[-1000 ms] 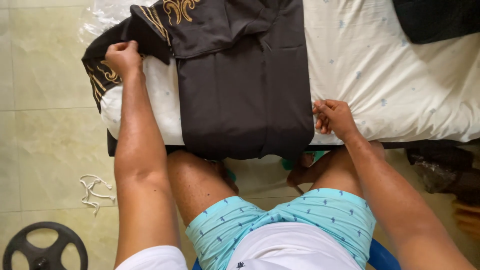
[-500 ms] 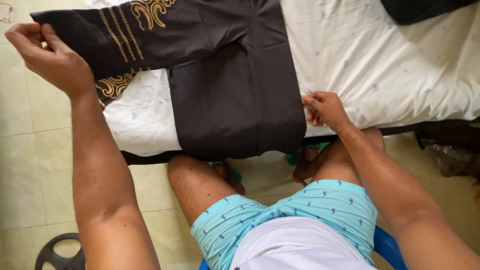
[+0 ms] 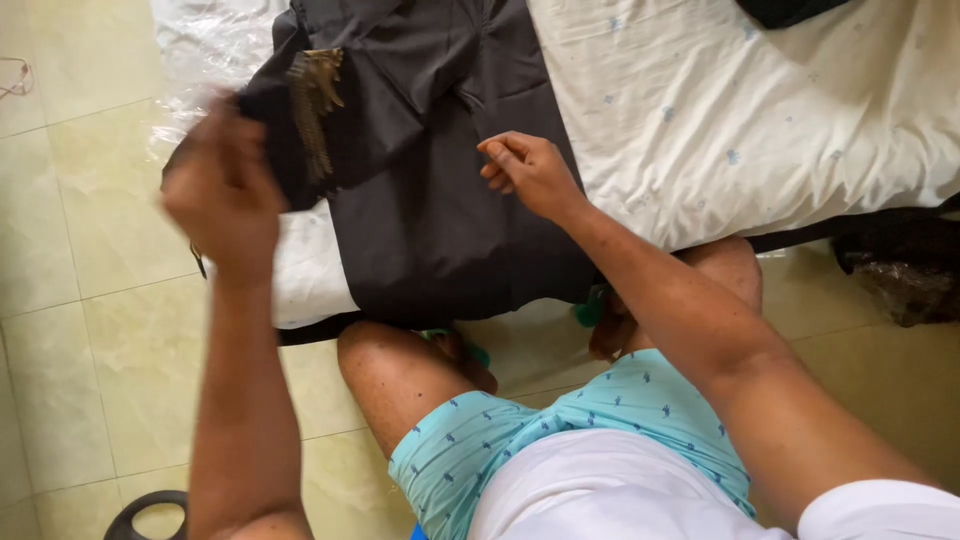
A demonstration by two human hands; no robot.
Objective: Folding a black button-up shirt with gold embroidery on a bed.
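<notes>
Head view looks down on a dark brown cloth garment with gold embroidery (image 3: 440, 200) lying across the near left corner of a mattress covered in a white sheet with small blue marks (image 3: 720, 120). The garment's lower part hangs over the mattress's near edge, above the person's bare knees. Its upper part is cut off by the top of the picture, so its full shape cannot be made out.

Left hand (image 3: 222, 195) is raised just off the left edge of the mattress and is badly blurred. It meets a folded flap of the garment that carries the gold stitching, and it seems to be holding that flap up, but whether its fingers are pinched on the cloth or only against it cannot be told. The stitching itself is smeared into streaks.

Right hand (image 3: 528, 170) hovers over the middle of the garment, near its right border. Its fingers are loosely curled and hold nothing; whether the fingertips touch the cloth is unclear.

Crumpled clear plastic sheet (image 3: 200, 40) lies at the far left corner of the mattress, partly under the garment. At the bottom left, a black round weight plate (image 3: 145, 510) rests on the pale tiled floor, mostly cut off. Another dark cloth (image 3: 790, 10) at the far edge is barely in view.
</notes>
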